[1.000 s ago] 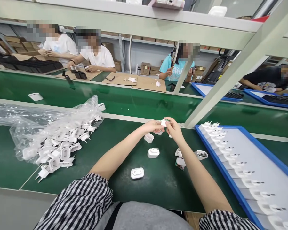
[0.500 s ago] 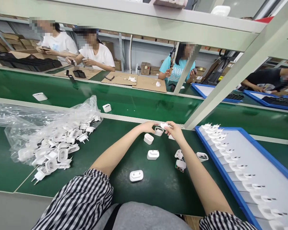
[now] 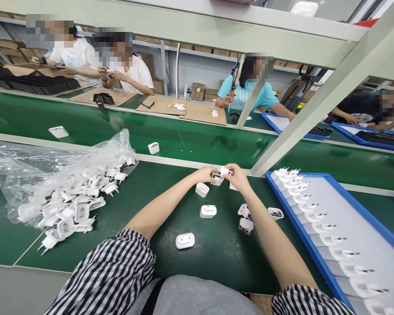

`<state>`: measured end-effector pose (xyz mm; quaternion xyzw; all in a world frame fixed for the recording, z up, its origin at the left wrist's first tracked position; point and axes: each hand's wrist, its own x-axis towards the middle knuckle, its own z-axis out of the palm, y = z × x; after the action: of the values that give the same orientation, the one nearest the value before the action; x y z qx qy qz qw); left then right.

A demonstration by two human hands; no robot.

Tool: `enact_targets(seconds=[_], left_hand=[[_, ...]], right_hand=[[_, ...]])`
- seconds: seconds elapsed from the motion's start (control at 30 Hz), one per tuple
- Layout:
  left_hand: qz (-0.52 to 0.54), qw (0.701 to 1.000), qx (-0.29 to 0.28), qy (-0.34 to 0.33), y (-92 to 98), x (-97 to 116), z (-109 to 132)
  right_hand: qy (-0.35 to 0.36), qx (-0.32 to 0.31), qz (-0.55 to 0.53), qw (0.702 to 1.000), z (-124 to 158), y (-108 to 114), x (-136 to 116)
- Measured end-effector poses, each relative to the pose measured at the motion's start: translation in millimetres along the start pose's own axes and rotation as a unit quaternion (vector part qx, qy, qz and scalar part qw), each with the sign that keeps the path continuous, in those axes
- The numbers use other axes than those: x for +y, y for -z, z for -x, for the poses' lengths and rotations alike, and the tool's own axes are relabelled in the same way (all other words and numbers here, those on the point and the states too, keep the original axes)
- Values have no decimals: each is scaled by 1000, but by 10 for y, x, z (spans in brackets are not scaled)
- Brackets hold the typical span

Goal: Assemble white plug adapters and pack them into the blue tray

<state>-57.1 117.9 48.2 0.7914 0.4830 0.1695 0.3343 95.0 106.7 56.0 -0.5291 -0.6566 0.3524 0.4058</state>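
My left hand [image 3: 206,174] is closed around a white charger housing [image 3: 218,180], which stands on the green bench with its open side up. My right hand [image 3: 236,176] pinches a white plug cap [image 3: 224,171] right over that housing; whether the two parts touch, I cannot tell. Just nearer to me is another white housing [image 3: 202,190]. Below it sit a white charger with pins [image 3: 208,212] and one more charger [image 3: 185,241] showing two round contacts. By my right forearm lie a loose plug cap [image 3: 244,210], a housing with a circuit board [image 3: 246,226] and an open housing [image 3: 276,213].
A clear plastic bag [image 3: 65,168] spills many white plug caps [image 3: 82,213] at left. On the right, a blue-rimmed tray [image 3: 302,238] holds a row of white chargers. A green conveyor [image 3: 197,142] carries white housings behind a slanted post [image 3: 302,100]. Co-workers sit beyond.
The plug cap in my right hand has turned and shifted slightly left over the housing. Housings on the conveyor have slid right. Co-workers' arms have moved.
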Motion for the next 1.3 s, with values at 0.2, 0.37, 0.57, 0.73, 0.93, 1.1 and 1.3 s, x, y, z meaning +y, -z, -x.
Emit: enact_targets(seconds=[0.2,0.37,0.57,0.73,0.93,1.1,1.3], left_hand=[[12,1000,19,11,0,-13,14],[29,999,32,-1,-23,-28,27],[40,998,39,-4,-31,-45,38],[44,998,44,-7,-42,-39,47],[32,999,37,-16,-18,-14,71],[-58,998,9,-12,65,45,9],[-112,993,-5,35,121,169,-64]], right_hand=[[91,-112,218,965,-34,-80,-142],[74,-91,243,963,5,-127,3],[50,-66,270,959,36,-42,44],[43,-73,305,949,55,-86,5],[41,-116,366,922,25,-75,-87],[34,-168,422,890,-44,-59,-181],[29,-236,468,851,-156,-52,-275]])
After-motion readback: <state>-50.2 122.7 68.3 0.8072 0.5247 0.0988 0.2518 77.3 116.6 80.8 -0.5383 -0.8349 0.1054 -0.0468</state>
